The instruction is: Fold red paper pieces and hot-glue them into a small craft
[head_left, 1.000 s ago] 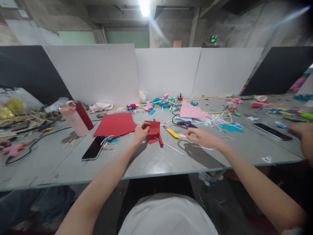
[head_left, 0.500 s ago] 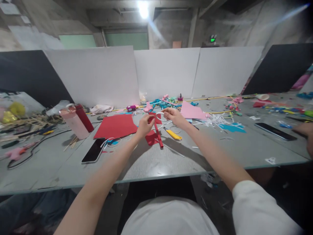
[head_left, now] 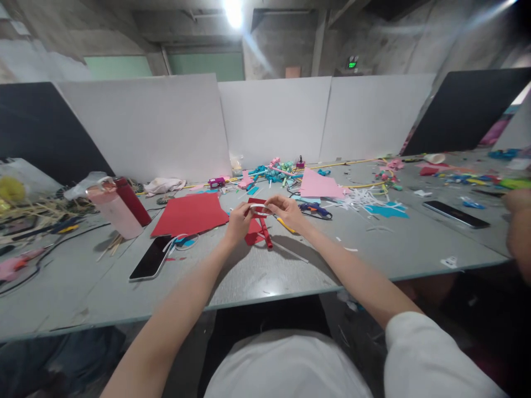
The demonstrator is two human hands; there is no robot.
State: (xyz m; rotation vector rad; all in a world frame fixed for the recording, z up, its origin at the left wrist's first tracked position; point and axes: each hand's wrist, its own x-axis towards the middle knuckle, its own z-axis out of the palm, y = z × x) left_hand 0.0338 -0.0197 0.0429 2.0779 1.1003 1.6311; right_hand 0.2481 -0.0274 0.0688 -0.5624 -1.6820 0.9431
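A curved white strip [head_left: 259, 206] spans the gap between my two hands above the table. My left hand [head_left: 240, 221] pinches its left end, and my right hand [head_left: 286, 211] has its fingers closed on the right end. Just below them lies a rolled red paper tube [head_left: 266, 235], beside a red paper piece [head_left: 253, 235]. The yellow-handled tool [head_left: 285, 225] is partly covered by my right hand. Left of my hands a large red sheet [head_left: 188, 214] lies flat.
A black phone [head_left: 151, 258] and a pink bottle [head_left: 116, 210] stand or lie at left. Pink paper [head_left: 320, 184], white strips [head_left: 363, 200] and another phone [head_left: 455, 214] are to the right. A person's blurred hand [head_left: 520, 226] shows at the right edge.
My hands have drawn level around the white strip, which was a raised loop near my right hand and now stretches between both. The view has shifted slightly to the right.
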